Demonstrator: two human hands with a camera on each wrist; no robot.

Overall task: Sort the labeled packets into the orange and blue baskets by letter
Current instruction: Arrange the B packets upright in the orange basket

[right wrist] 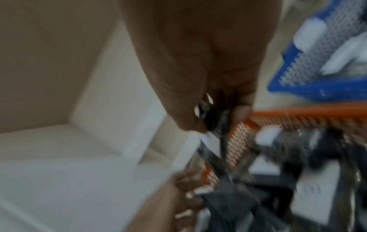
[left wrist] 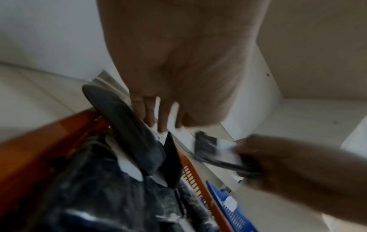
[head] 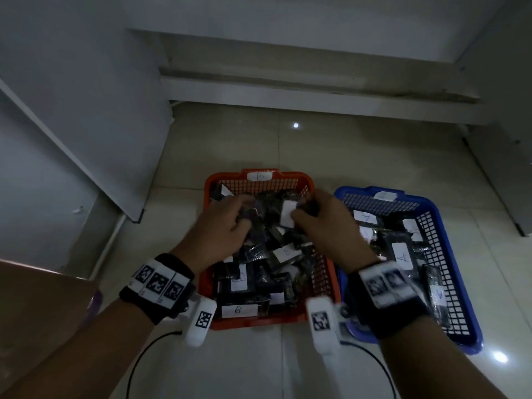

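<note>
A dark packet [head: 283,216] with a white label is pinched above the orange basket [head: 322,279] by the right hand [head: 328,226], another is gripped by the left hand [head: 221,228], the blue basket [head: 449,254] beside, on a tiled floor [head: 345,145].

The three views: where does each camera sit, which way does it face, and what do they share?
Head: worn on the head, looking down at the orange basket, blue basket, both forearms, left hand and right hand.
Left wrist: looks along the left hand toward the orange basket; the right hand shows pinching a packet.
Right wrist: looks along the right hand; blurred.
Shared: all show both baskets and both hands.
</note>
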